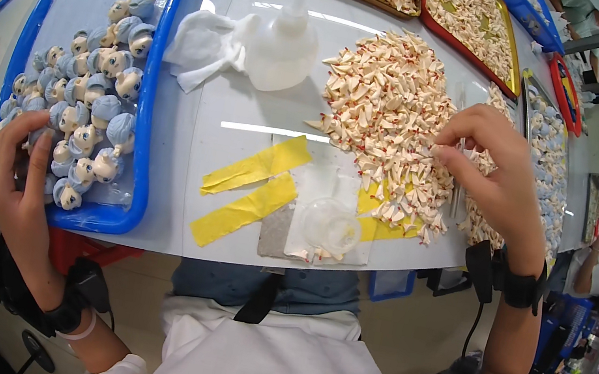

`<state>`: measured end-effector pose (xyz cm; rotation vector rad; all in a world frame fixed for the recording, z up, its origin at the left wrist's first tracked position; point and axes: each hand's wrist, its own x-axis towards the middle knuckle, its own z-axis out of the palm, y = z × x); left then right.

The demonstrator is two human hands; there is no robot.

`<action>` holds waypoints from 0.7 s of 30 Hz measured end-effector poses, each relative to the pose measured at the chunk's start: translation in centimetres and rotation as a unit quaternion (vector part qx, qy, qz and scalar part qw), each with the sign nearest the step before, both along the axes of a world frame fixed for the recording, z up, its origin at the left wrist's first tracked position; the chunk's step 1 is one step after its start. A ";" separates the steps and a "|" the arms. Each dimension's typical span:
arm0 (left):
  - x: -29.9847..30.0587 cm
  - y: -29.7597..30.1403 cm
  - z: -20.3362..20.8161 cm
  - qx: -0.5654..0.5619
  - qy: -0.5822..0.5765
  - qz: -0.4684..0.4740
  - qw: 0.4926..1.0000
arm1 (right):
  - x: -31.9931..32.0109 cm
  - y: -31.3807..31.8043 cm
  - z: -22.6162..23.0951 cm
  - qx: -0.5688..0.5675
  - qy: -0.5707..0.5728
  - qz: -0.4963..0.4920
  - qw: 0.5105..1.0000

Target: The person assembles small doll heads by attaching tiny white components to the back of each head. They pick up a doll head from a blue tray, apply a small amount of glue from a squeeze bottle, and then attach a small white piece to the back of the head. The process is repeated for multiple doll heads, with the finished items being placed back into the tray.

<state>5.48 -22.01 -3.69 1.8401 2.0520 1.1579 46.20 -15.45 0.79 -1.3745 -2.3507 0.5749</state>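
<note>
At the near left corner of a blue tray [142, 167], my left hand [26, 167] curls its thumb and fingers around a small doll head, mostly hidden by them. Many more doll heads [85, 140] with pale blue hair crowd that tray. On the right, my right hand [491, 169] pinches thumb and forefinger together at the edge of a heaped pile of small cream pieces [388, 94] with red tips. What sits between those fingertips is too small to make out.
A translucent bottle [282, 52] stands beside a crumpled white cloth [208, 47]. Yellow tape strips [247, 210] and a small clear dish [326, 228] lie near the front edge. Filled trays [425, 18] line the back; another tray of blue-haired heads [548, 163] is at right. People are beyond.
</note>
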 end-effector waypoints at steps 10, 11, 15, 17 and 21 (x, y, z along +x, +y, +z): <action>-0.3 -0.1 0.0 -0.005 0.008 -0.008 1.000 | -1.0 0.5 -0.4 0.031 -0.089 0.040 0.995; -0.3 -0.1 0.0 -0.015 0.006 -0.002 1.000 | -0.8 0.6 -0.6 0.040 -0.090 0.040 0.994; -0.4 -0.1 -0.3 0.002 0.005 -0.005 1.000 | -0.9 0.4 -0.6 0.062 -0.105 0.048 0.991; -0.6 -0.1 -0.2 -0.005 0.007 -0.007 1.000 | -1.1 0.3 -0.5 0.066 -0.112 0.048 0.990; -0.6 -0.1 -0.2 -0.008 -0.003 -0.005 1.000 | -1.1 0.3 -0.7 0.074 -0.119 0.052 0.989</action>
